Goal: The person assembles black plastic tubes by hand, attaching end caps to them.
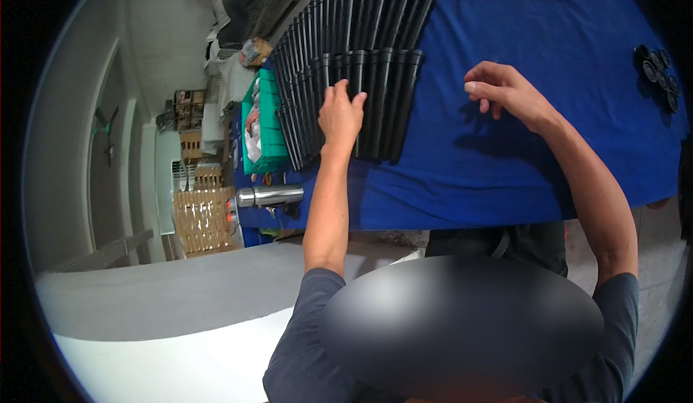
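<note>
Two rows of long black tubes (382,107) lie side by side on a blue cloth (462,176), each with a wider collar at its upper end. Over the nearer row is my left hand (341,119), thumb and fingers apart, with nothing visible in it. Its fingertips overlap the upper part of several tubes in this view. My right hand (507,94) hovers above the bare cloth to the right of the tubes. Its fingers are loosely bent and apart, holding nothing visible, and its shadow falls on the cloth below.
Several small black round pieces (655,71) sit at the far right of the cloth. Left of the tubes stands a green crate (268,125) with clear plastic bags inside. A steel flask (271,195) lies near the table's left corner. Cartons (202,219) stand beyond.
</note>
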